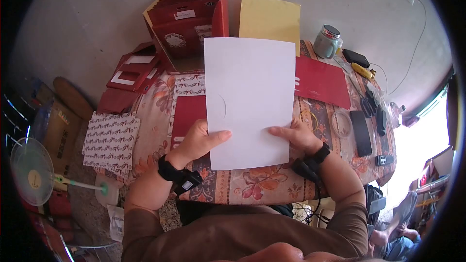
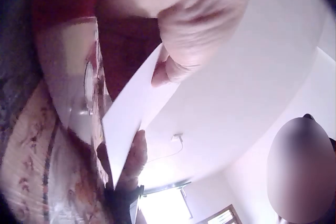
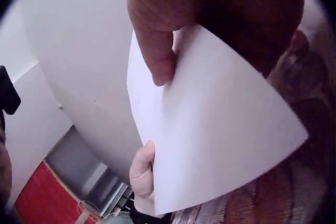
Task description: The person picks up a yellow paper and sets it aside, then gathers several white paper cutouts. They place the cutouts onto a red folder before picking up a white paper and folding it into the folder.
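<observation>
A white sheet of paper is held up over the near part of the table, with a thin curved mark on its left half. My left hand grips its left edge low down, thumb lying across the face. On the opposite edge my right hand pinches the sheet the same way; its thumb presses the paper in the right wrist view. The fingers behind the sheet are mostly hidden. Partly covered by the paper, a dark red card and a patterned sheet lie on the table.
A red expanding file stands at the back, beside a yellow card. Red folders and patterned papers lie left. A red sheet, a lidded mug, a banana and a black case are right.
</observation>
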### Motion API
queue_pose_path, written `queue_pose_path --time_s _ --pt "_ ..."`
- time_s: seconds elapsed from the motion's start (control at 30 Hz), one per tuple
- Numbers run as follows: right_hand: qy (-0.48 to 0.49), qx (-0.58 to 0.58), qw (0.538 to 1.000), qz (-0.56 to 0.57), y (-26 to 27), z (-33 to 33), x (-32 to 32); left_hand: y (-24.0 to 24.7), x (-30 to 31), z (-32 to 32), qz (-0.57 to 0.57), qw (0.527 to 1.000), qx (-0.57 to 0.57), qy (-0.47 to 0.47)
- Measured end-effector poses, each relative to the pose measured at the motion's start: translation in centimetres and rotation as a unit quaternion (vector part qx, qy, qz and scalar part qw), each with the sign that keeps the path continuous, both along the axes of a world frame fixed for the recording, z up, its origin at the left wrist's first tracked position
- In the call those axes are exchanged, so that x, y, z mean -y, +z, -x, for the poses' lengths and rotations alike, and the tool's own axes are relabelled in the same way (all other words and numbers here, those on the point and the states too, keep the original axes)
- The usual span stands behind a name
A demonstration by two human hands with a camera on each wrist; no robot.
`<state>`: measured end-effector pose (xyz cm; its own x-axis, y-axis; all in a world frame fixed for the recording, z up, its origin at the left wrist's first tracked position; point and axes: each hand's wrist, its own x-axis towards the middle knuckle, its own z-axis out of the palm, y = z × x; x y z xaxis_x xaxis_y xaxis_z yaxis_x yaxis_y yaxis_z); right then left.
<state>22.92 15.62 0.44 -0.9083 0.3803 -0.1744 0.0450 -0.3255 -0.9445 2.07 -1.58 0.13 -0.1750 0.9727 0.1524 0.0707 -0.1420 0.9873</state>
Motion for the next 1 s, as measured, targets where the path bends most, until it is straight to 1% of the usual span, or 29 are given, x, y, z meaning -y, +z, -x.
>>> queue_pose_path --time_s 0.1,0.17,0.27,0.37,0.47,0.6,0.67,0.7,0.77,0.8,0.87,1.0 --pt "0.004 -0.016 1.0 0.021 -0.56 0.07 -0.09 -0.16 0.02 0.03 0.012 1.0 0.016 -0.015" --pt "0.006 -0.008 1.0 -0.016 -0.62 0.08 -0.04 -0.37 -0.11 -0.12 0.001 1.0 0.02 -0.013" --pt "0.011 -0.017 1.0 -0.021 -0.79 0.18 -0.12 -0.63 -0.27 -0.14 -0.021 0.999 0.024 -0.006" --pt "0.019 -0.034 0.999 0.005 -0.79 0.18 0.02 -0.7 -0.3 -0.06 -0.025 1.0 0.012 -0.005" --pt "0.025 -0.035 0.999 -0.015 -0.7 0.16 -0.03 -0.58 -0.25 -0.13 -0.029 1.0 0.01 -0.002" --pt "0.026 -0.043 0.999 -0.009 -0.75 0.18 -0.05 -0.52 -0.23 -0.04 -0.03 1.0 0.0 -0.002" --pt "0.028 -0.035 0.998 -0.048 -1.11 0.18 -0.28 -0.32 -0.22 -0.03 -0.031 1.0 -0.005 0.0" --pt "0.028 -0.035 0.998 -0.048 -1.01 0.16 -0.12 -0.31 -0.23 0.0 -0.03 1.0 -0.005 -0.001" --pt "0.014 -0.041 0.999 0.0 -0.63 0.16 0.29 -0.32 -0.23 0.1 -0.03 0.999 -0.018 -0.003" --pt "0.014 -0.042 0.999 0.0 -0.64 0.16 0.27 -0.39 -0.23 0.15 -0.03 0.999 -0.018 -0.003" --pt "0.014 -0.063 0.998 -0.014 -0.81 0.21 0.15 -0.57 -0.23 0.26 -0.022 1.0 -0.017 -0.002" --pt "0.009 -0.058 0.997 -0.056 -1.29 0.18 -0.2 -0.49 -0.16 0.29 -0.001 1.0 -0.014 -0.003"
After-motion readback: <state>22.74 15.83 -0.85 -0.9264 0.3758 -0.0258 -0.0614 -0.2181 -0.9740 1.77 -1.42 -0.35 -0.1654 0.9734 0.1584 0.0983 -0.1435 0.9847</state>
